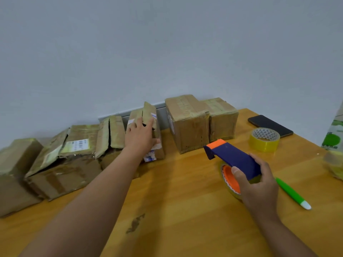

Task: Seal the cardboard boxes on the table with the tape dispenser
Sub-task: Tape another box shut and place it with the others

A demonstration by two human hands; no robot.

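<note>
A person's right hand [259, 184] holds a blue-and-orange tape dispenser [234, 160] in a closed grip just above the wooden counter [176, 210], a green pen [292, 192] lying beside it. Farther out, the left hand [140, 138] rests spread-fingered on an open-flapped cardboard box [148, 130] in the row of boxes against the wall. To the right sit two taped boxes [191, 125], a yellow tape roll [264, 139] and a black phone [270, 125].
</note>
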